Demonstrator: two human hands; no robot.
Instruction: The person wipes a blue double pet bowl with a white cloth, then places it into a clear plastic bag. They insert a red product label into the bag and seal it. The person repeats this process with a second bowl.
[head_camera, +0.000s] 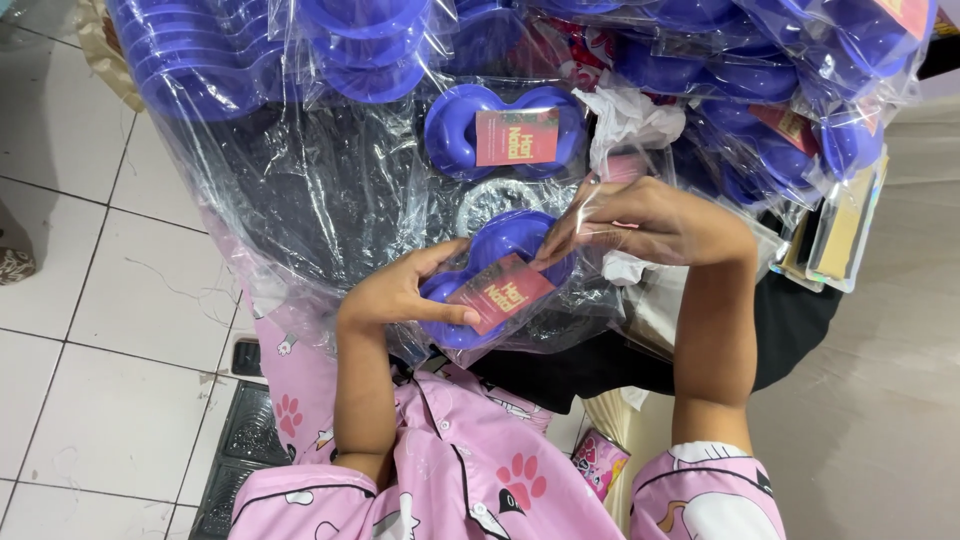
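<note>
My left hand (405, 290) grips the left side of a blue double-bowl plastic dish (497, 243) that lies in a clear plastic bag (590, 300). A red card (500, 291) rests on the dish, under my left thumb. My right hand (655, 220) pinches the clear bag at the dish's upper right edge. Both arms come out of pink patterned sleeves. Just above lies another blue dish in a bag with a red card (516, 136).
Stacks of blue dishes (200, 60) in clear bags fill the top of the view, more wrapped dishes (790, 110) at the upper right. Large clear plastic sheeting (300, 190) spreads on the left. White tiled floor (90, 300) lies left, a beige surface (880, 400) right.
</note>
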